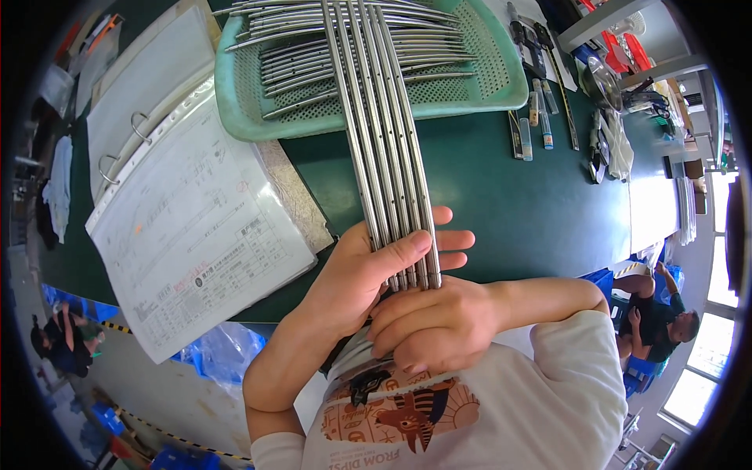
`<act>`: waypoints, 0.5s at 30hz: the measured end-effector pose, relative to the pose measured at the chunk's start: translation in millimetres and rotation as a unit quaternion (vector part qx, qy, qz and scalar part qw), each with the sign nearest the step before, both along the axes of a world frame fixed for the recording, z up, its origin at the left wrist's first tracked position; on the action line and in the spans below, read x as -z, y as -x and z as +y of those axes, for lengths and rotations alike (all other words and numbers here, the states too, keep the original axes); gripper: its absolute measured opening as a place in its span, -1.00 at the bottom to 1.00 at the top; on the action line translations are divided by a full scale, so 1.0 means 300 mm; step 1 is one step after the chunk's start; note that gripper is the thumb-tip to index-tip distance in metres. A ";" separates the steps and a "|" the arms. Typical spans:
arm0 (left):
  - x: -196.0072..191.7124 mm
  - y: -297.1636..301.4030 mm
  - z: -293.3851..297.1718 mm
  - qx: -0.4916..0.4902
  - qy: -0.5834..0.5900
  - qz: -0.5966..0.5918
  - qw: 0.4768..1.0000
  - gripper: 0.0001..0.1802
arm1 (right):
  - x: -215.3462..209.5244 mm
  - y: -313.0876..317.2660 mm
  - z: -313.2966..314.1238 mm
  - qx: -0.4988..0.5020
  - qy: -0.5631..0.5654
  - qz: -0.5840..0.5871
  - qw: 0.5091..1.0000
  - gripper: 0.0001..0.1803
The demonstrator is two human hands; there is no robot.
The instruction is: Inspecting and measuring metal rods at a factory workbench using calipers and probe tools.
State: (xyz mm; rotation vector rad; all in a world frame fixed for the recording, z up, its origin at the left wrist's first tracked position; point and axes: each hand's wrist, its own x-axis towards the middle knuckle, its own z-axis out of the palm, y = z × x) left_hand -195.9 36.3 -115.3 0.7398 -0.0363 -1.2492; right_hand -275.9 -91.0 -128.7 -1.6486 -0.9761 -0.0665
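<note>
A bundle of several long, thin, perforated metal rods (384, 149) runs from my hands up over the green table. My left hand (368, 270) wraps around the bundle near its lower end, thumb lying across the rods. Just below it my right hand (435, 321) closes over the rods' ends, close to my chest. The rods' far ends reach over a light green perforated plastic tray (486, 70) that holds several more curved metal rods (313, 55).
An open ring binder with sheets in plastic sleeves (188, 211) lies at the left on the dark green table (533, 204). Pens, tubes and small tools (540, 110) sit to the right of the tray. Another person (666, 313) sits at the far right.
</note>
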 end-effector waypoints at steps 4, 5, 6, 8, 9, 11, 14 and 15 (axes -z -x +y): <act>0.023 0.003 0.005 0.023 0.018 -0.010 1.000 -0.57 | 0.002 -0.014 -0.006 -0.012 -0.018 0.002 1.000 -0.87; 0.026 0.006 0.004 0.018 0.024 -0.017 0.999 -0.57 | 0.001 -0.018 -0.005 -0.012 -0.022 -0.002 1.000 -0.90; 0.028 0.009 0.004 0.013 0.029 -0.023 0.999 -0.57 | 0.000 -0.021 -0.003 -0.013 -0.026 -0.006 1.000 -0.91; 0.037 0.015 0.005 0.009 0.034 -0.031 0.999 -0.57 | 0.003 -0.026 -0.006 -0.023 -0.033 0.007 0.999 -0.89; 0.041 0.017 0.005 0.006 0.040 -0.039 0.998 -0.57 | 0.004 -0.028 -0.007 -0.033 -0.040 0.021 0.998 -0.85; 0.044 0.019 0.004 0.008 0.044 -0.037 0.998 -0.56 | 0.003 -0.031 -0.007 -0.033 -0.044 0.022 0.998 -0.84; 0.049 0.028 0.002 -0.002 0.071 -0.003 0.997 -0.53 | 0.005 -0.029 -0.004 -0.027 -0.049 0.017 0.998 -0.85; 0.050 0.031 0.001 -0.013 0.094 0.029 0.995 -0.52 | 0.005 -0.027 -0.004 -0.020 -0.050 0.013 0.998 -0.85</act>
